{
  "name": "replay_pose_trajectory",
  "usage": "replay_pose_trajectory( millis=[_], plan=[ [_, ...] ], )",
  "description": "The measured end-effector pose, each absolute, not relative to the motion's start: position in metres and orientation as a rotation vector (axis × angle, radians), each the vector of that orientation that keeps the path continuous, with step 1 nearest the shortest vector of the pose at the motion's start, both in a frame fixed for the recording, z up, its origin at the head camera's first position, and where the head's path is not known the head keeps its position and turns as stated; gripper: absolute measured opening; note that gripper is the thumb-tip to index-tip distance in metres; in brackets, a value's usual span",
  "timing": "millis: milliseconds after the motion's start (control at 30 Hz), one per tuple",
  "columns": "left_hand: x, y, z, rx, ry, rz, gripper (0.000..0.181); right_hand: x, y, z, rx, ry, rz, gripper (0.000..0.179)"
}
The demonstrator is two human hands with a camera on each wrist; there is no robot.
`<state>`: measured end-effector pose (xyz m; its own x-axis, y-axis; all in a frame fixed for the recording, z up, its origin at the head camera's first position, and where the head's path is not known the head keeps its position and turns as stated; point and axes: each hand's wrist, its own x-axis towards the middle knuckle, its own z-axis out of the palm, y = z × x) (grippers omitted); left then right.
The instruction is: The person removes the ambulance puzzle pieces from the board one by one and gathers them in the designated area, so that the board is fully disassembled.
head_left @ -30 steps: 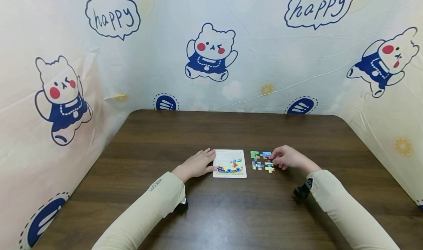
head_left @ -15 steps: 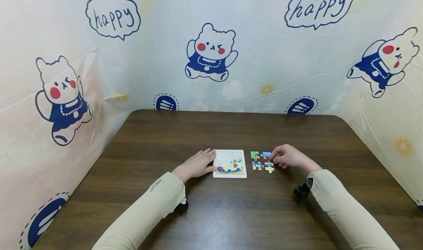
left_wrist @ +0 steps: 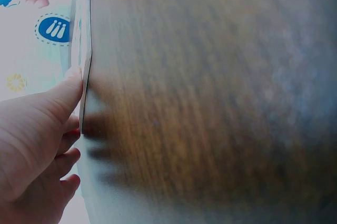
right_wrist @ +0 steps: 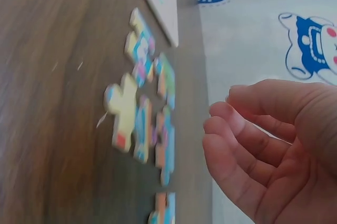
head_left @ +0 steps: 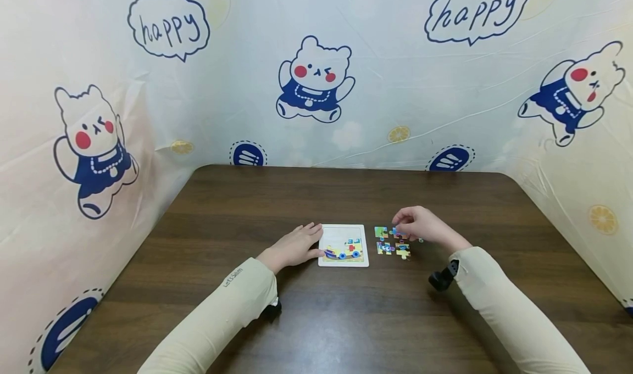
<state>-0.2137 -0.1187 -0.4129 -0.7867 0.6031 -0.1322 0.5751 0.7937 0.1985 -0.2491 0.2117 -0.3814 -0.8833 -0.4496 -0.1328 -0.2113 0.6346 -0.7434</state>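
My left hand point(head_left: 295, 246) rests at the left edge of a white puzzle tray point(head_left: 367, 253), fingers and thumb fairly straight and touching its frame. In the left wrist view the thumb lies on the thin edge of the tray point(left_wrist: 86, 87). A partly filled picture of a yellow vehicle point(head_left: 342, 253) lies along the tray's near side. Above the loose jigsaw pieces point(head_left: 385, 247) hovers my right hand point(head_left: 422, 225). In the right wrist view its fingers are loosely bent, with nothing between them, above the jigsaw pieces point(right_wrist: 124, 111).
A dark wooden table point(head_left: 321, 319) carries everything. One jigsaw piece point(right_wrist: 164, 211) lies apart from the others, beside the right hand. A printed cloth point(head_left: 316, 143) with cartoon bears hangs around the table's back and sides.
My right hand has lifted from the right side of the loose pieces and moved up and left over them. A piece now shows to its right. The left hand stays put.
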Motion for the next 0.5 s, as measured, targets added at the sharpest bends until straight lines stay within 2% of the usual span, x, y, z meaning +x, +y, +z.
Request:
replay_pose_trajectory(
  millis=[500],
  plan=[
    [-0.214,-0.119,-0.413,0.933,2.797,0.225,0.063,-0.249,0.164,-0.386,-0.637,2.545,-1.095,0.020]
  ],
)
